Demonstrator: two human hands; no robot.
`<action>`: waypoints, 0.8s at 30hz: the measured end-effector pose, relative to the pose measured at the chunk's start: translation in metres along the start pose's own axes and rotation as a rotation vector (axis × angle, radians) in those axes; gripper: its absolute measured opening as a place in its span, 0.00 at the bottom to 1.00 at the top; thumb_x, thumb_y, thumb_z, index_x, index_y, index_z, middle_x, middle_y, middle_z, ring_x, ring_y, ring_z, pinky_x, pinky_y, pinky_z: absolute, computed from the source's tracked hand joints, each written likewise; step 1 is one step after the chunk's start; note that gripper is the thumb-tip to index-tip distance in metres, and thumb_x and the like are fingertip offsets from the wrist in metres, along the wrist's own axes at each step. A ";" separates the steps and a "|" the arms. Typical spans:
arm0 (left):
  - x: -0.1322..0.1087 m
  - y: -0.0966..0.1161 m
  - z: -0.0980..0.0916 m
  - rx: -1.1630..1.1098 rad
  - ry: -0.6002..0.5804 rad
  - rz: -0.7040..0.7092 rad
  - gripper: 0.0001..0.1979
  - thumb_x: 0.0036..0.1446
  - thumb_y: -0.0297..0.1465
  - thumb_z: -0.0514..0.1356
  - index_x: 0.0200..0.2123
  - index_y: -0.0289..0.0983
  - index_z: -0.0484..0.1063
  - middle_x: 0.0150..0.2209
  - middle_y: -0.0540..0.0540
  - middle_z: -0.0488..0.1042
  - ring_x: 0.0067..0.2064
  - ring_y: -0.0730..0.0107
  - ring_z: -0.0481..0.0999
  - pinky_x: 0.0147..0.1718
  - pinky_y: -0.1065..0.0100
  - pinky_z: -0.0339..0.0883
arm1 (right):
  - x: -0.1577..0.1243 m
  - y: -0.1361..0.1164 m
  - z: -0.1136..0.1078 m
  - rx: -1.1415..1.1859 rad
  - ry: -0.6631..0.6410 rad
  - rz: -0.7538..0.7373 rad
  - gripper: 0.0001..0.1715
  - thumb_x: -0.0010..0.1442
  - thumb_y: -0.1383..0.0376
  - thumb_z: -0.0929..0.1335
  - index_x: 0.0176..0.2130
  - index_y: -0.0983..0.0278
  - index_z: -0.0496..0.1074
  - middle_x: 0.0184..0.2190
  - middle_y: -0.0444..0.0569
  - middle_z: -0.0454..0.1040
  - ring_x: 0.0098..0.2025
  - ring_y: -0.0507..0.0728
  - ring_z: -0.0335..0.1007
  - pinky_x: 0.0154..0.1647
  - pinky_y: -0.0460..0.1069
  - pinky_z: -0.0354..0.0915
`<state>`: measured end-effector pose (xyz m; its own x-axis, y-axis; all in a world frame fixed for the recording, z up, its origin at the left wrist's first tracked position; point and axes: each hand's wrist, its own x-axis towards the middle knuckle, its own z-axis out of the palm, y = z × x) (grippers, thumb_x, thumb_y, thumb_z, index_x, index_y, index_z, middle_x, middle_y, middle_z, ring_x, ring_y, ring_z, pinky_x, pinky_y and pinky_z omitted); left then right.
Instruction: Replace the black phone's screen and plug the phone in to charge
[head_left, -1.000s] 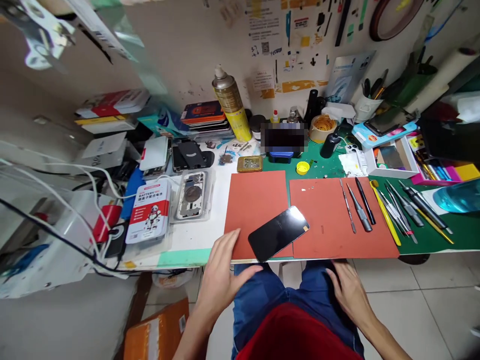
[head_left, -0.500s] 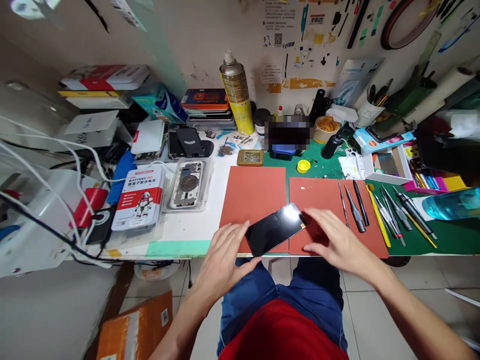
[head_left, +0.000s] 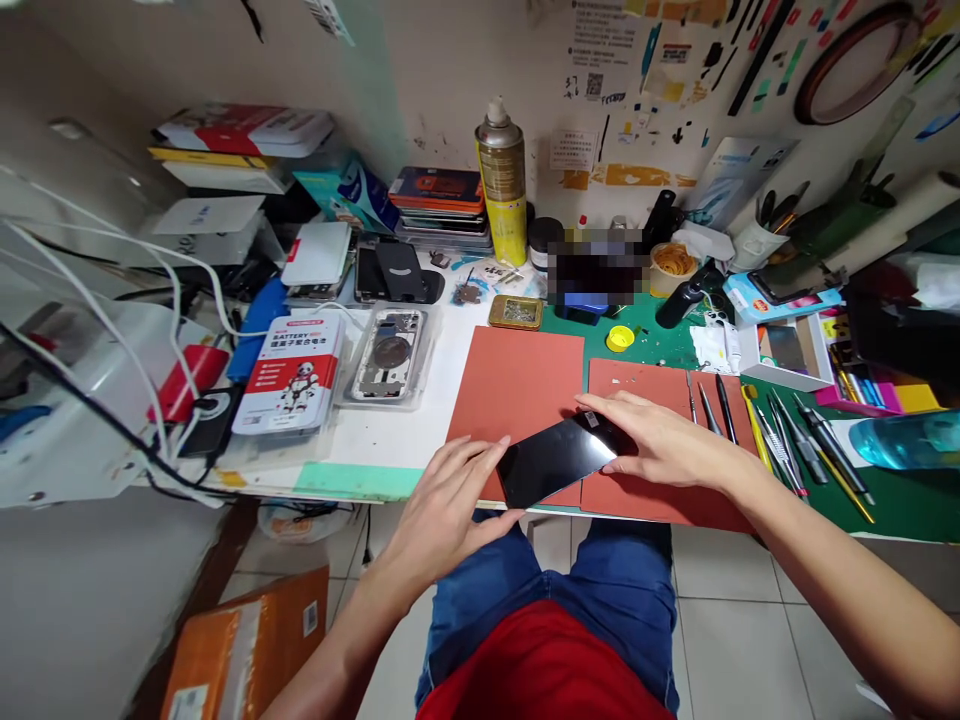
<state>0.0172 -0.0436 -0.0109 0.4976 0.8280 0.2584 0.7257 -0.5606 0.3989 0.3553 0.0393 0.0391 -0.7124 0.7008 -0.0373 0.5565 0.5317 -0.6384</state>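
A black glossy phone screen [head_left: 559,462] is held at a slant over the two reddish-brown mats [head_left: 517,380], near the front edge of the table. My left hand [head_left: 450,500] grips its left end, thumb at the lower corner and fingers at the upper one. At the other end, my right hand [head_left: 656,440] has its fingers over the top edge and its thumb below, closed on the screen. A small pale label shows near my right fingertips.
Tweezers and pens [head_left: 784,440] lie to the right. An opened phone body [head_left: 390,355] in a clear tray and a battery box [head_left: 289,375] sit left. Behind stand a spray can [head_left: 501,185], a yellow cap [head_left: 619,338] and a small tin [head_left: 516,311].
My right hand has closed on the right end of the screen, where it was more loosely placed before. The camera view has shifted and tilted slightly.
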 end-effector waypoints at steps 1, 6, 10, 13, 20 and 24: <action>0.001 0.000 0.000 -0.008 0.003 -0.003 0.42 0.67 0.41 0.68 0.77 0.41 0.54 0.59 0.36 0.77 0.61 0.47 0.76 0.64 0.45 0.69 | 0.000 0.000 -0.002 0.004 -0.006 0.009 0.50 0.63 0.67 0.75 0.77 0.51 0.57 0.66 0.50 0.76 0.62 0.67 0.74 0.61 0.63 0.75; 0.005 0.000 -0.001 -0.034 0.016 -0.009 0.39 0.67 0.41 0.67 0.75 0.40 0.57 0.57 0.36 0.77 0.60 0.47 0.75 0.62 0.46 0.71 | 0.002 0.004 -0.007 0.045 -0.074 0.056 0.49 0.68 0.58 0.74 0.79 0.50 0.52 0.71 0.51 0.71 0.64 0.67 0.73 0.61 0.63 0.76; 0.008 0.001 0.000 0.014 0.049 0.021 0.34 0.69 0.41 0.65 0.73 0.37 0.61 0.54 0.36 0.80 0.56 0.49 0.78 0.57 0.49 0.74 | 0.006 0.010 -0.010 0.087 -0.100 0.079 0.46 0.72 0.52 0.70 0.79 0.51 0.50 0.74 0.50 0.67 0.72 0.68 0.66 0.68 0.66 0.70; 0.012 0.000 0.002 0.035 0.064 0.038 0.24 0.73 0.32 0.60 0.69 0.35 0.66 0.48 0.38 0.82 0.50 0.53 0.79 0.52 0.52 0.75 | 0.008 0.011 -0.013 0.144 -0.088 0.099 0.44 0.72 0.48 0.70 0.78 0.52 0.53 0.73 0.50 0.68 0.72 0.67 0.68 0.68 0.66 0.70; 0.023 -0.002 0.002 -0.013 0.105 0.025 0.15 0.76 0.31 0.55 0.60 0.36 0.75 0.42 0.43 0.83 0.44 0.59 0.82 0.45 0.58 0.76 | -0.017 -0.013 -0.003 0.333 0.434 0.446 0.21 0.69 0.49 0.72 0.50 0.62 0.80 0.40 0.52 0.85 0.37 0.59 0.82 0.40 0.54 0.79; 0.027 -0.004 0.002 -0.060 0.115 0.018 0.14 0.77 0.31 0.54 0.57 0.35 0.77 0.43 0.43 0.84 0.44 0.60 0.82 0.44 0.59 0.77 | -0.018 -0.038 0.024 0.681 0.390 0.718 0.22 0.62 0.48 0.76 0.36 0.65 0.80 0.24 0.47 0.79 0.21 0.53 0.73 0.22 0.47 0.71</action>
<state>0.0291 -0.0188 -0.0074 0.4502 0.8156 0.3635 0.6856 -0.5766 0.4444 0.3367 -0.0047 0.0456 -0.0585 0.9129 -0.4040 0.3489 -0.3604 -0.8651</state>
